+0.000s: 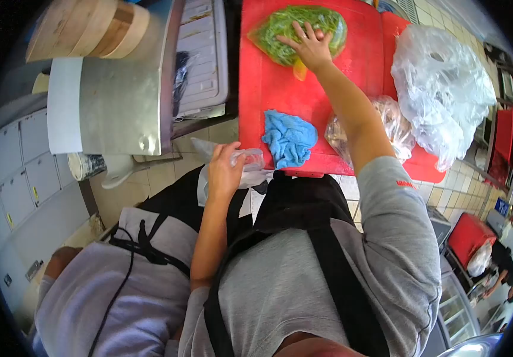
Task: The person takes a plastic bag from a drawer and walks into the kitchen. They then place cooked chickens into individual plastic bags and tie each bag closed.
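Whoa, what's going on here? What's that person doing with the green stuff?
A person in a grey shirt and black apron stands at a red board. Their right hand rests, fingers spread, on a bag of greens lying on the board. Their left hand grips a small clear bag near the board's edge. A blue cloth lies on the board, with crumpled plastic bags to its right. Another person stands close by.

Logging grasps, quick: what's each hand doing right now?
Left hand: closed, holding a clear plastic bag.
Right hand: open, resting flat on the bag of greens.
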Tool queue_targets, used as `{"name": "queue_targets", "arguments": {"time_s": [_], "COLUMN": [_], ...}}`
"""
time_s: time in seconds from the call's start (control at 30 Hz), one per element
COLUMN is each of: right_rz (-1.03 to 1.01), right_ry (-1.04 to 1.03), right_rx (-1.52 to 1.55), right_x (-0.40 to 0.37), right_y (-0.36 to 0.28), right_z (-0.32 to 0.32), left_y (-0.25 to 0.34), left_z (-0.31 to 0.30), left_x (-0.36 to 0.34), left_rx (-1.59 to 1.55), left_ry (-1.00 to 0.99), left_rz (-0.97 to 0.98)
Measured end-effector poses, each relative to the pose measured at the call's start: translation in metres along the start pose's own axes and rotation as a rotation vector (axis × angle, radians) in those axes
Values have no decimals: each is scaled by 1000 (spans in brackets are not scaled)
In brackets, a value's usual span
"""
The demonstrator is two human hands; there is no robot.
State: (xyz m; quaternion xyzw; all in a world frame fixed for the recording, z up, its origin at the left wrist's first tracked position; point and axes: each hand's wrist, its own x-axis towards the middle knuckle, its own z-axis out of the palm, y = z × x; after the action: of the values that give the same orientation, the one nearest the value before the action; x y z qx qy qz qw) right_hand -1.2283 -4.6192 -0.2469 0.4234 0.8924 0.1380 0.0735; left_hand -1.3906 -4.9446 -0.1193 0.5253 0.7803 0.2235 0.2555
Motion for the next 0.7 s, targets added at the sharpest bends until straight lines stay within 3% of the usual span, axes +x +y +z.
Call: {"name": "queue_targets", "arguments": {"time_s": [0.23, 0.4, 0.53, 0.57, 0.6, 0.7], "right_rz": [31, 3, 289, 463, 543, 554], "right_ry": [69, 289, 404, 298, 325, 129], "right_rx": [-5, 647, 870, 861, 789, 708], "right_x": [-20, -151, -262, -283, -298, -327], "right_y": [-1, 8, 59, 74, 90, 132], "right_z": [-21, -74, -86, -90, -78, -53], "left_y": [15, 78, 140, 156, 170, 204], "left_z": [31, 70, 104, 112, 120, 154], "left_x": [-12, 0, 12, 16, 20, 30], "left_rx": [37, 31, 109, 123, 140, 193], "left_ry": [-97, -239, -322, -361, -397, -437], "left_rz": [61, 228, 380, 412, 443, 550]}}
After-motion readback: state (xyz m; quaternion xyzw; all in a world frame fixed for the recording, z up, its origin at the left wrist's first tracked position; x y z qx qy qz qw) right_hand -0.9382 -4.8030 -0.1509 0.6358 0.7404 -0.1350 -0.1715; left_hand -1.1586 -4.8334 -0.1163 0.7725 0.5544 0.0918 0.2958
